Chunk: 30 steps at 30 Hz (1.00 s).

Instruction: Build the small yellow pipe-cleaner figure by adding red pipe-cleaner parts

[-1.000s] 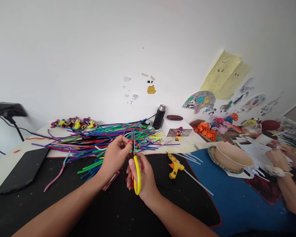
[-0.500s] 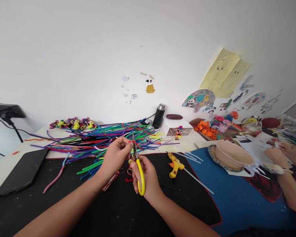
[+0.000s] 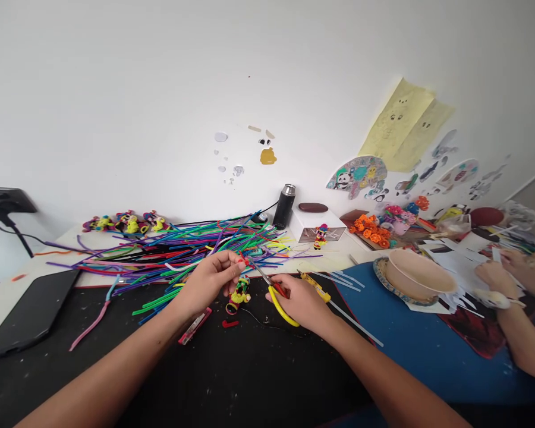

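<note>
My left hand (image 3: 216,275) is closed, pinching a small red piece of pipe cleaner (image 3: 242,260) between thumb and fingertips. In my right hand (image 3: 298,300) is a pair of scissors (image 3: 283,309) with yellow handles, its blades pointing up and left to the red piece. Whether the blades touch it I cannot tell. Just beneath them a small yellow and multicoloured pipe-cleaner doll (image 3: 239,296) lies on the black mat (image 3: 232,374). Close by are a short bent red piece (image 3: 230,324) and a narrow red and white object (image 3: 195,326). A yellow glue gun (image 3: 315,286) is partly hidden behind my right hand.
A pile of coloured pipe cleaners (image 3: 160,258) spreads along the back. A dark phone-like slab (image 3: 34,309) lies left, a black flask (image 3: 285,206) and white box (image 3: 299,224) behind. On the right stand a bowl (image 3: 421,273) and another person's hands (image 3: 499,279).
My right hand has moved right, turning the scissors from upright to slanting left. The doll and red piece now show more fully. The glue gun has become partly covered.
</note>
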Each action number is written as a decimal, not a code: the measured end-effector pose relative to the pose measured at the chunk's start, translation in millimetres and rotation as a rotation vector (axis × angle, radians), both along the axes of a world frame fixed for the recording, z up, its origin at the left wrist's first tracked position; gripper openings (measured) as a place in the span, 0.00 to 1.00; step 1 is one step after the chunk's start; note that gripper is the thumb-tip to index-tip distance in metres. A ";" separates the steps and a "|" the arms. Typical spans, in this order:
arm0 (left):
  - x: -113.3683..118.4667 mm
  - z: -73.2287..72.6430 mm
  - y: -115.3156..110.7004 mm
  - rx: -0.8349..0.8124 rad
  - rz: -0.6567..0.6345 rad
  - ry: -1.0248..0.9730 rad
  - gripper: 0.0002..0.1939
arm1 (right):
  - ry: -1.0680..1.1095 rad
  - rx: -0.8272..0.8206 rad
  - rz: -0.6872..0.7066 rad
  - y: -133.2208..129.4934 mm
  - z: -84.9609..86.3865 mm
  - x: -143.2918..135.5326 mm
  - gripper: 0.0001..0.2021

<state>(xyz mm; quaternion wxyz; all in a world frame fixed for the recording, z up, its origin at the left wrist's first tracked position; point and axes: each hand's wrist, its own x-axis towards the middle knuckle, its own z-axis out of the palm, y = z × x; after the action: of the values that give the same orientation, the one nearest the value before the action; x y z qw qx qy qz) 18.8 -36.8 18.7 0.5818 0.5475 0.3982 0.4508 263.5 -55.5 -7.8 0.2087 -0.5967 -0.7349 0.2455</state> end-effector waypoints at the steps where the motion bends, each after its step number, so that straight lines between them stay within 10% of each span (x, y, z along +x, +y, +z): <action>1: 0.0 -0.4 0.5 -0.021 -0.007 -0.008 0.22 | -0.100 0.020 0.007 1.2 2.4 2.1 0.16; 12: -0.3 -4.7 2.5 -0.075 -0.068 0.019 0.24 | -0.524 -0.002 0.290 -8.9 31.0 -0.1 0.12; 23: -15.0 -13.0 14.1 -0.056 -0.148 0.065 0.20 | 0.910 -0.397 0.138 23.2 -4.4 -40.8 0.21; 30: -17.5 -14.1 20.4 -0.158 -0.105 -0.025 0.19 | 1.245 -0.524 0.143 44.3 -11.0 -70.4 0.23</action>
<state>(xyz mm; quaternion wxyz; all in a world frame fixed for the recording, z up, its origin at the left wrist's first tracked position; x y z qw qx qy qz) 1.3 -16.4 4.6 0.6508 0.5146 0.3960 0.3934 193.2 -11.2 -18.8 0.4247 -0.3252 -0.4318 0.7263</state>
